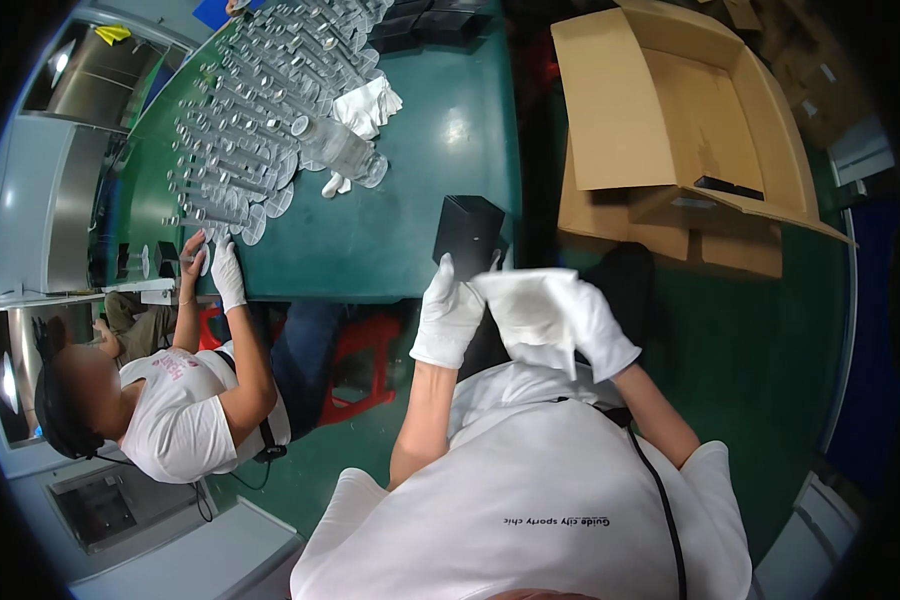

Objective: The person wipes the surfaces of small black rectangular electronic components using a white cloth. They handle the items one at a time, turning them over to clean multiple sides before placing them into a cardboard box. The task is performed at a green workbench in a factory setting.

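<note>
My left hand, in a white glove, is closed round the near end of a black box at the front edge of the green table. The box is tilted, its far side over the tabletop. A white cloth hangs from my right hand, which is gloved too and closed on it. The cloth lies beside the box's near end and is slightly blurred. It covers part of the right fingers and my lap.
Many clear plastic pieces with round bases stand at the table's far left. Near them are a clear bottle and a crumpled white cloth. An open cardboard box stands right. A co-worker sits left beside a red stool.
</note>
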A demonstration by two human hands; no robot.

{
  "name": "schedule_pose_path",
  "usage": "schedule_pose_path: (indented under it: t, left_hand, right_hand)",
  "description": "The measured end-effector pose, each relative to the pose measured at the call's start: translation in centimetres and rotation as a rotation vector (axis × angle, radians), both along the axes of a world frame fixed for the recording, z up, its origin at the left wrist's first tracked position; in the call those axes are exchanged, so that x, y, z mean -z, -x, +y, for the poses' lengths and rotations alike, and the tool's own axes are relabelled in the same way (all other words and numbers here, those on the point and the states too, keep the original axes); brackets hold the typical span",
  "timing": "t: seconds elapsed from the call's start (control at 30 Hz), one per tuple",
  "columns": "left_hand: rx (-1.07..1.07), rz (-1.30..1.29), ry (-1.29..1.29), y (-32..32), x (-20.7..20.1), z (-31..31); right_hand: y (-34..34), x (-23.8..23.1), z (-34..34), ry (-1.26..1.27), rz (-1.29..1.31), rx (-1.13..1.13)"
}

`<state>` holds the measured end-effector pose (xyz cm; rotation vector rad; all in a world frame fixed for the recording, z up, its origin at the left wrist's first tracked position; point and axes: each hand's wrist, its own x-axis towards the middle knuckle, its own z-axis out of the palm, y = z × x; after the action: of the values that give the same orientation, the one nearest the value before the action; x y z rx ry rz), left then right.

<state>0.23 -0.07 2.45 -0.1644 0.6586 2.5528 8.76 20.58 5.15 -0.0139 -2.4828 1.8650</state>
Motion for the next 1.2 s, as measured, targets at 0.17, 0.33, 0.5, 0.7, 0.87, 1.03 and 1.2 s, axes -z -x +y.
schedule_pose_path:
  t: [0.17, 0.33, 0.5, 0.7, 0.87, 1.03, 1.2]
  left_hand:
    - [0.04, 0.25, 0.866, -1.9, -3.8, 1.1]
    - [0.083, 1.029, 1.251, -3.2, -4.3, 3.6]
    - [-0.105, 1.36, 1.369, -2.9, -5.2, 4.0]
    - [-0.11, 1.385, 1.393, -2.7, -4.1, 3.6]
    - [-0.136, 1.354, 1.42, -2.6, -4.5, 3.7]
    - [-0.074, 1.283, 1.396, -2.4, -1.7, 2.0]
    - [-0.12, 0.227, 0.323, -3.8, 8.7, -2.5]
  right_hand:
    - [1.1, 0.0, 3.1, 0.357, -0.218, 0.47]
    - [3.6, -0.5, 1.2, 0.371, 0.086, 0.314]
    - [3.0, -1.7, 2.4, 0.492, -0.045, 0.181]
    - [3.4, -4.3, -0.3, 0.158, 0.18, 0.227]
    - [4.1, -3.6, -1.7, -0.442, 0.459, 0.335]
    - [3.5, -4.0, -4.9, -0.588, 0.467, 0.179]
    - [1.7, -2.1, -9.8, -0.395, 0.456, -0.158]
